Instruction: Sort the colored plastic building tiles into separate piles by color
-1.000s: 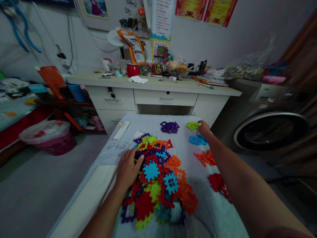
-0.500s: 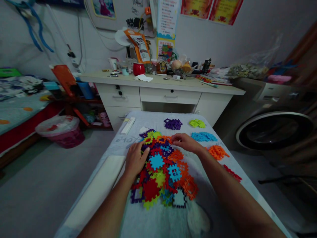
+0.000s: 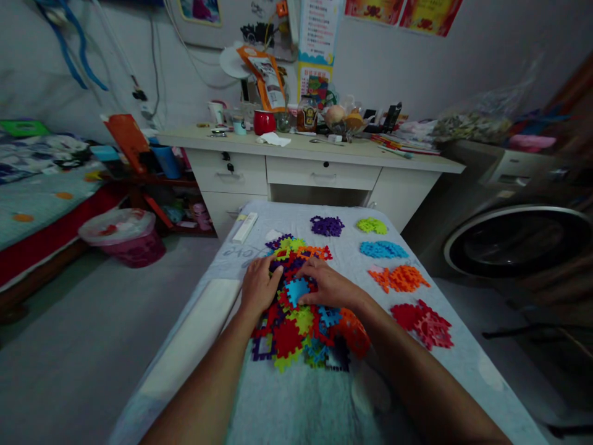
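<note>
The pile point(image 3: 288, 337) is touched by the left hand point(image 3: 258, 284) and right hand point(image 3: 330, 285); whether either grip is pinched can't be seen; if teeth point(image 3: 281, 363) are hooked, it could be spilled

left hand point(image 3: 260, 284): thumb apart | right hand point(image 3: 330, 285): thumb extended | forearms point(image 3: 217, 353) angled inward

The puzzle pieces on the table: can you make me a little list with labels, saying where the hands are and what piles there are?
Left hand: at the left side of the mixed pile
Right hand: at a blue piece in that pile; grip unclear
Mixed colours: red, purple, orange, blue, lime
One-colour piles: purple pile, lime pile, blue pile, orange pile, red pile
Underneath: pale cloth
</note>
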Motion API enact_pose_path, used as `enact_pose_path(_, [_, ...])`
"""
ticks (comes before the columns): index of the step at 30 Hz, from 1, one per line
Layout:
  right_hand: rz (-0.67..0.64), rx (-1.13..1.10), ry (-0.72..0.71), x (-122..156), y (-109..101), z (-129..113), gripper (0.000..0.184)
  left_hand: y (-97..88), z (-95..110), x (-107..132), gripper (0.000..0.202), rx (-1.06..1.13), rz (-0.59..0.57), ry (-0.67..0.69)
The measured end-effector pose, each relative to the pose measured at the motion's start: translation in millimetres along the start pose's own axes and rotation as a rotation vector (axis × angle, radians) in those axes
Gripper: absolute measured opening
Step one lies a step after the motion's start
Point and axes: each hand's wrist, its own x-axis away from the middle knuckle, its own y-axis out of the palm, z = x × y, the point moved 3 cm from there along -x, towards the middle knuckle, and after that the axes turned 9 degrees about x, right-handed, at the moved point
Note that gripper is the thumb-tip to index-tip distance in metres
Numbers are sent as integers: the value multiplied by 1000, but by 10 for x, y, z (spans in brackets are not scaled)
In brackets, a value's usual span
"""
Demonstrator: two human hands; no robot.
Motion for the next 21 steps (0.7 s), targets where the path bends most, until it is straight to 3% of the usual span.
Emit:
enact_pose_path(6, [14, -405, 193, 26, -35, 166, 14, -12, 25, -2, 40, 3, -2, 1])
enact_pose_path(12, [213, -696, 355, 158, -234, 518, 24, -18, 30, -4, 38, 9, 4, 18])
enact_pose_path(15, [351, -661, 504, 273, -395, 903, 28, -10, 5, -7, 38, 9, 4, 17])
enact_pose_path(21, [697, -282, 896, 685, -869, 1836, 18, 5, -16, -12, 39, 5, 9, 13])
